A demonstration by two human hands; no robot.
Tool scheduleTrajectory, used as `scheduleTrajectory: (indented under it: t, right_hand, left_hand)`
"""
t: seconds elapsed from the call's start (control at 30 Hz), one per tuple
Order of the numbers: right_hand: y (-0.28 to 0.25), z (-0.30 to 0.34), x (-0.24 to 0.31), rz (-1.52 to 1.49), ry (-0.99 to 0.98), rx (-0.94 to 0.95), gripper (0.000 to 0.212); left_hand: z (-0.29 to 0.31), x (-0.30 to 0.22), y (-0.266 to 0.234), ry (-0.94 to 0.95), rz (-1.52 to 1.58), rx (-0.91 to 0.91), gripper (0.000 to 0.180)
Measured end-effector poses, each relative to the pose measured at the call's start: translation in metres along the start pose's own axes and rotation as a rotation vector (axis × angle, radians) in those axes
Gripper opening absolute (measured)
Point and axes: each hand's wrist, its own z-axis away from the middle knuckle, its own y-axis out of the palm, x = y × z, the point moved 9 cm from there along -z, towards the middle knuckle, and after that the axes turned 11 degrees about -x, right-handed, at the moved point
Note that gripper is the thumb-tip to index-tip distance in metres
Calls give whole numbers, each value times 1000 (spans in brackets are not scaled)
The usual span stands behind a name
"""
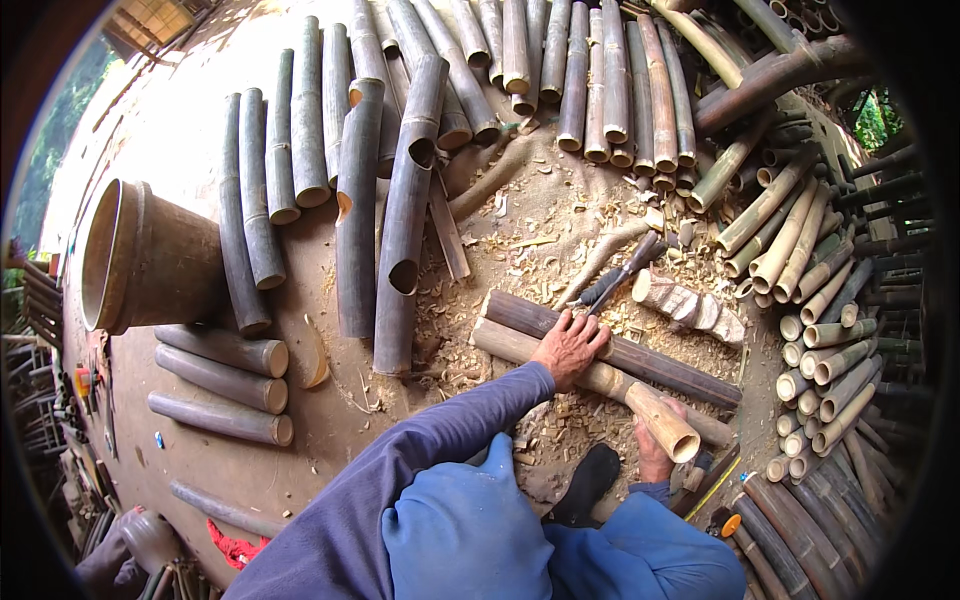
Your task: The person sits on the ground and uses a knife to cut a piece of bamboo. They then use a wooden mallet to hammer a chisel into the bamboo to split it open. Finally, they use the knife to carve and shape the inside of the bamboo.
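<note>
Two bamboo poles lie side by side in front of me, a dark one (pixel 665 366) and a paler one (pixel 510 342). My left hand (pixel 572 350) lies across both, its fingers bent over the dark pole. A short pale bamboo tube (pixel 660 422) rests at a slant over the paler pole, its hollow end toward me. My right hand (pixel 654 452) grips this tube from its far side and underneath, with the fingers partly hidden by it. Beyond the dark pole lies a bladed tool with a black handle (pixel 602 286). Beside it is a chipped pale log piece (pixel 690 308).
Wood chips (pixel 560 250) litter the ground. Dark bamboo lengths (pixel 395 240), some with cut holes, lie at the far left, near a large brown bucket (pixel 165 258). Cut tubes are stacked at right (pixel 830 350). A red cloth (pixel 235 545) and another person's arm (pixel 105 560) show at lower left.
</note>
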Motion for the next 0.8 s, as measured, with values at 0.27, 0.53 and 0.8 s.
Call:
scheduleTrajectory:
  t: [0.27,0.53,0.8]
  right_hand:
    - [-3,9,-25,-270,175,-69,54]
    - [-20,-19,5,-106,-37,-108,56]
    - [-17,-21,-1,-47,-33,-111,58]
  left_hand:
    - [-3,-8,3,61,-11,-10,85]
    - [-18,-19,-6,-3,132,105,99]
    - [-26,-49,20,-93,-11,156,130]
